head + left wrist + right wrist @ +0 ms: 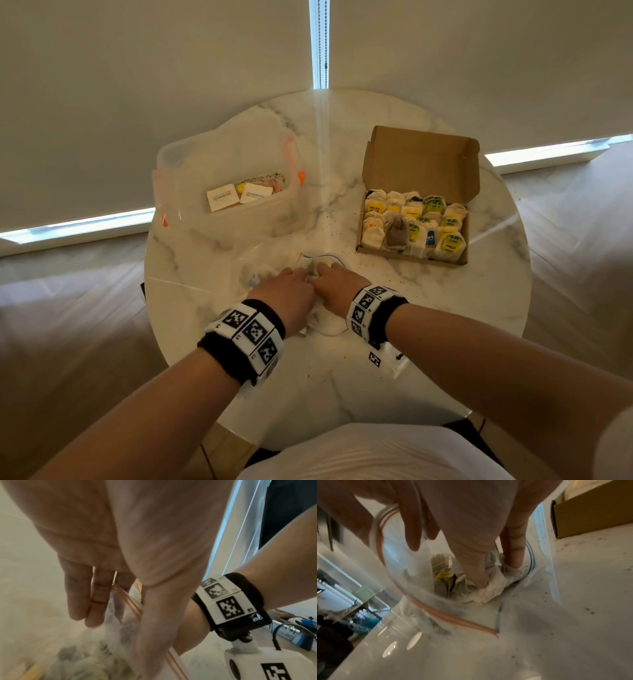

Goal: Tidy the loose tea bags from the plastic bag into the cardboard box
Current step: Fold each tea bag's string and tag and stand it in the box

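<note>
A clear zip plastic bag [260,270] lies on the marble table [445,308] at front centre. My left hand [284,287] pinches its pink zip rim [128,600] between thumb and fingers and holds the mouth apart. Inside the mouth, my right hand [334,281] pinches a crumpled white tea bag [489,592] with thumb and forefinger. Other tea bags [443,582] lie deeper in the bag, blurred. The open cardboard box [421,161] stands to the right, its tray packed with several tea bags [414,226].
A clear plastic container [226,161] with orange clasps sits at back left and holds white sachets [222,200]. Dark tea crumbs [342,222] are scattered over the table between bag and box. The round table's edge runs close behind my wrists.
</note>
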The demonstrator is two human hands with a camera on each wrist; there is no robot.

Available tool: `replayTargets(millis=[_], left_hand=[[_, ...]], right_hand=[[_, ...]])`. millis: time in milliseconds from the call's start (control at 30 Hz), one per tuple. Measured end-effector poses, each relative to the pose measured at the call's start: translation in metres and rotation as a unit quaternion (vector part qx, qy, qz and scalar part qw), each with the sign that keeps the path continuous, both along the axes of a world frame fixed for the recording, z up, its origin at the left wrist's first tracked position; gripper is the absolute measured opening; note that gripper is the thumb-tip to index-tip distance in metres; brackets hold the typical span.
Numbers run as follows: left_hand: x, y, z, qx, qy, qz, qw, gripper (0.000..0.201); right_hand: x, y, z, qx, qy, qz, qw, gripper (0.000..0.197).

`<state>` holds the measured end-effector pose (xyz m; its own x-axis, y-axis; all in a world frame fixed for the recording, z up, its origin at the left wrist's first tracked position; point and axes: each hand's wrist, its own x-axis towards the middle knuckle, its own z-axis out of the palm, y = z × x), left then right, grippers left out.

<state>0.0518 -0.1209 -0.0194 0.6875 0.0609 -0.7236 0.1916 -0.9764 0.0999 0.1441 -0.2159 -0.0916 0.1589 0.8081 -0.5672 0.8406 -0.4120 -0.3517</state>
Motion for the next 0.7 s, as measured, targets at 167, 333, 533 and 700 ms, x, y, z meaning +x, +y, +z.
replayTargets(millis=[167, 333, 533, 700], left_hand=[[-0.003, 0.01, -0.002, -0.04, -0.017, 0.041, 0.998, 0.039], [-0.012, 0.02, -0.002, -0.092, -0.057, 0.113, 0.988, 0.044], [-0.033, 0.021, 0.005, -0.156, -0.116, 0.192, 0.962, 0.042], [-0.047, 0.018, 0.008, -0.197, -0.167, 0.238, 0.936, 0.039]], right_hand=[[0.012, -0.008, 0.002, 0.025, 0.056, -0.085, 0.995, 0.048], [0.018, -0.028, 0.018, 0.132, 0.069, -0.181, 0.972, 0.039], [0.018, -0.06, 0.064, 0.248, 0.11, -0.261, 0.927, 0.028], [0.019, -0.079, 0.107, 0.3, 0.085, -0.256, 0.915, 0.027]])
